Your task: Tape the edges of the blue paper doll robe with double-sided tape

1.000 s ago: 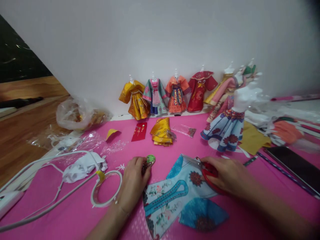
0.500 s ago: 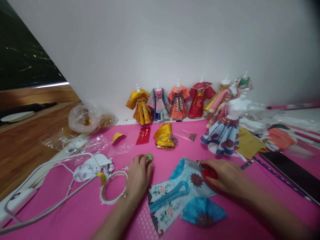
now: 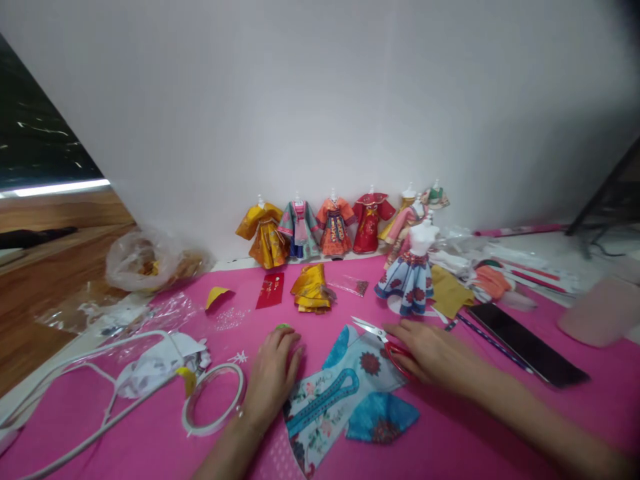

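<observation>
In my right hand (image 3: pixel 423 350) is a pair of scissors (image 3: pixel 371 328) with red handles; the blades point left and look slightly parted. Beneath them lies a white and blue doll garment (image 3: pixel 334 393) with dark red flower prints, its blue sleeves (image 3: pixel 383 419) spread on the pink mat. My left hand (image 3: pixel 273 367) rests left of the garment, fingers bent over a small green round object (image 3: pixel 283 326) that is mostly covered. A white tape ring (image 3: pixel 191 415) lies left of my left wrist.
Dressed doll forms (image 3: pixel 333 227) line the wall. A white form in a flowered skirt (image 3: pixel 407 283) stands nearer. Folded yellow cloth (image 3: pixel 313 288) and a red packet (image 3: pixel 270 291) lie mid-mat. White cable (image 3: pixel 90 347) loops at left; a phone (image 3: pixel 527 343) lies right.
The view has shifted, so the mat's objects sit further left. The scissors have tilted and their blades now show clearly. My left hand now covers more of the green object.
</observation>
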`<control>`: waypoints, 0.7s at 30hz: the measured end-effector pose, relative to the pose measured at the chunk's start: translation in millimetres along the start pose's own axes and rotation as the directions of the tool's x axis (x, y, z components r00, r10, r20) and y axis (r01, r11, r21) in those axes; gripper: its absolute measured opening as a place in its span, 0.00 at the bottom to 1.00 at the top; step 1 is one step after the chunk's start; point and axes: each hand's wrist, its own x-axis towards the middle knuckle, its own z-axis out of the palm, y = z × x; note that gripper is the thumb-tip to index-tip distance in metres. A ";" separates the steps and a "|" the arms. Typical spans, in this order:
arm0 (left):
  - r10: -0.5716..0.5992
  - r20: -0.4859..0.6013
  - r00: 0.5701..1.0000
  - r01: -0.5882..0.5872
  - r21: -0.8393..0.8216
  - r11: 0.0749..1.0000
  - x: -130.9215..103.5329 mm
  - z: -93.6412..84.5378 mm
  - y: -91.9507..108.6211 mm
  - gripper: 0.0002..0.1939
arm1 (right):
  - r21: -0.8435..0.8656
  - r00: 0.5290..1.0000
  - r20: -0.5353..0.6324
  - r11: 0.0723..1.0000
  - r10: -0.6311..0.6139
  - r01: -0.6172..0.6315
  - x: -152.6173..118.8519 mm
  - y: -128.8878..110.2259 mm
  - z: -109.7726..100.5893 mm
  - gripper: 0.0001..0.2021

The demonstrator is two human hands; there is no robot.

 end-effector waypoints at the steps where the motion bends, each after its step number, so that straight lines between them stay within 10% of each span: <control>1: 0.015 0.000 1.000 -0.015 -0.011 1.000 0.2 0.1 0.1 0.11 | 0.000 1.000 0.005 1.000 0.022 -0.022 -7.7 0.4 0.6 0.15; 21: 0.162 0.013 0.987 -0.162 -0.044 0.986 -0.6 6.9 -2.3 0.11 | -0.011 0.985 0.011 0.985 0.174 -0.174 -60.5 -12.4 32.6 0.15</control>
